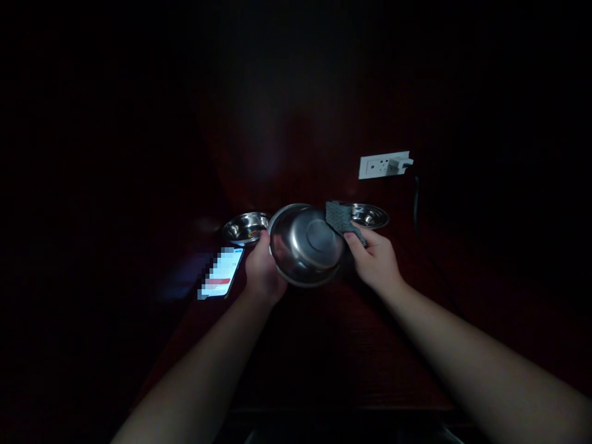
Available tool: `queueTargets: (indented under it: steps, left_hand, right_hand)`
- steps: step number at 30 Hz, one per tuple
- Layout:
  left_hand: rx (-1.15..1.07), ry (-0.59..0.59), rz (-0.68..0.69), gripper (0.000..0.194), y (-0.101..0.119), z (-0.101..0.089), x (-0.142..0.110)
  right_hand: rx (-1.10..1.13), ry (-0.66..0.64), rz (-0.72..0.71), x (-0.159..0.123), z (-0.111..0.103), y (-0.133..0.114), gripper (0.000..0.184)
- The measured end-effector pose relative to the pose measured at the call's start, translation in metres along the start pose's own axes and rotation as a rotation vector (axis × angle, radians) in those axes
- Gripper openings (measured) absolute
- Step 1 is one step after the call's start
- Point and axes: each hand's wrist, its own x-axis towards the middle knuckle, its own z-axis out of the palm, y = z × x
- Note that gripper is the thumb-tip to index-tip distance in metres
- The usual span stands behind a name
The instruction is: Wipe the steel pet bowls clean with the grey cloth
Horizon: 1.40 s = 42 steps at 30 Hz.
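Note:
A shiny metal bowl (pixel 308 243) is tilted with its rounded underside toward me. My left hand (pixel 263 271) grips its rim on the left, thumb up along the edge and the other fingers hidden behind it. On the right side, my right hand (pixel 377 259) pinches a grey-green textured cloth (pixel 340 216) between thumb and fingers. The cloth overlaps the bowl's upper right edge; whether it presses on the metal I cannot tell.
Behind my left hand stands another metal bowl (pixel 238 229) with something small and yellowish inside. A third metal bowl (pixel 372 216) is partly behind the cloth. A lit phone (pixel 222 274) lies left on the dark red table (pixel 351 357). Beyond is a wall socket (pixel 383 165) with a plugged-in cable.

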Motion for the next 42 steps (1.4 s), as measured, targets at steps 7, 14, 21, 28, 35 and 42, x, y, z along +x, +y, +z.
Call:
queueTargets:
  steps: [7,14,21,28,35,42]
  left_hand:
    - [0.272,0.044,0.141,0.023,-0.015,-0.004,-0.011]
    - [0.427,0.018,0.11,0.032,-0.02,-0.002,-0.024]
    - [0.463,-0.087,0.111,0.031,-0.026,-0.008,-0.027]
    - [0.457,-0.125,0.119,0.021,-0.029,-0.007,-0.029]
    - [0.356,-0.033,0.136,0.011,-0.034,-0.009,-0.027]
    - [0.139,-0.102,-0.028,0.021,-0.028,-0.006,-0.025]
  right_hand:
    - [-0.026,0.015,0.056,0.003,-0.003,-0.008,0.03]
    - [-0.05,-0.048,-0.194,0.001,-0.006,-0.017,0.03]
    - [-0.145,-0.169,-0.348,-0.004,-0.009,-0.03,0.034]
    - [-0.235,-0.26,-0.492,-0.007,-0.011,-0.039,0.036]
    - [-0.287,-0.358,-0.612,-0.009,-0.008,-0.041,0.038]
    - [-0.277,-0.436,-0.62,-0.014,-0.003,-0.038,0.042]
